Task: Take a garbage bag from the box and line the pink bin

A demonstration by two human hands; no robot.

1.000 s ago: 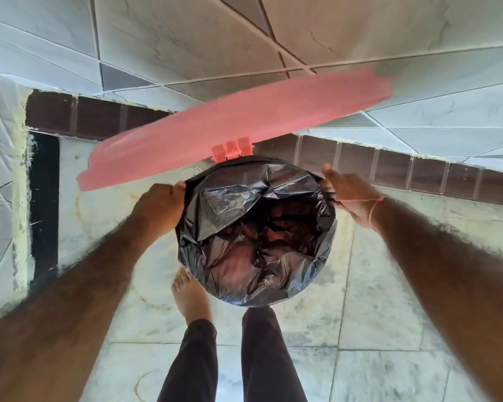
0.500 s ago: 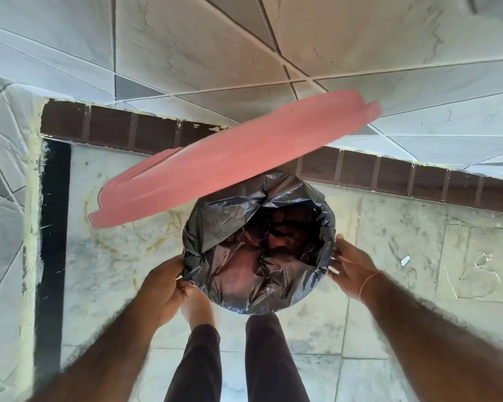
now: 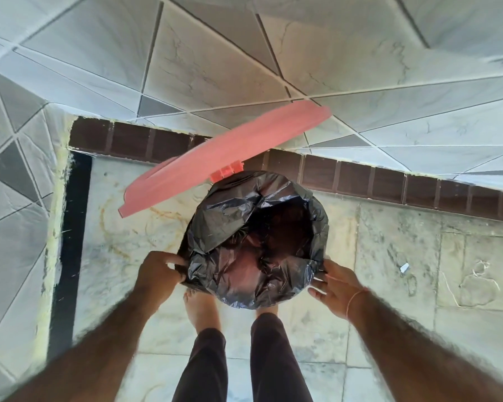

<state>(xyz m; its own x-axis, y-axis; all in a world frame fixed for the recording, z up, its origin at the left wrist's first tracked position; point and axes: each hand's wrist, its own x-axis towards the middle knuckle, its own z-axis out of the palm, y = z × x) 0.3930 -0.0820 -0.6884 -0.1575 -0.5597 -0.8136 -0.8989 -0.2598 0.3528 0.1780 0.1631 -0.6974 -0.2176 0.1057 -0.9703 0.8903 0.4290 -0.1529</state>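
A black garbage bag [image 3: 256,242] is spread over the mouth of the pink bin, covering its rim and hanging inside; the pink shows faintly through the plastic. The bin's pink lid [image 3: 224,158] stands raised on its hinge behind the opening. My left hand [image 3: 157,271] pinches the bag's edge at the near left of the rim. My right hand [image 3: 337,285] rests against the bag at the near right, fingers partly spread. The bin's body is hidden under the bag. No box is in view.
The bin stands on a marble floor in a corner of tiled walls with a brown tile skirting [image 3: 389,184]. My bare feet [image 3: 201,309] and dark trouser legs are just in front of the bin. A scrap of paper [image 3: 404,267] lies to the right.
Both hands have slid from the sides of the rim to its near side. The view has tilted, so the bin and lid sit lower and further away.
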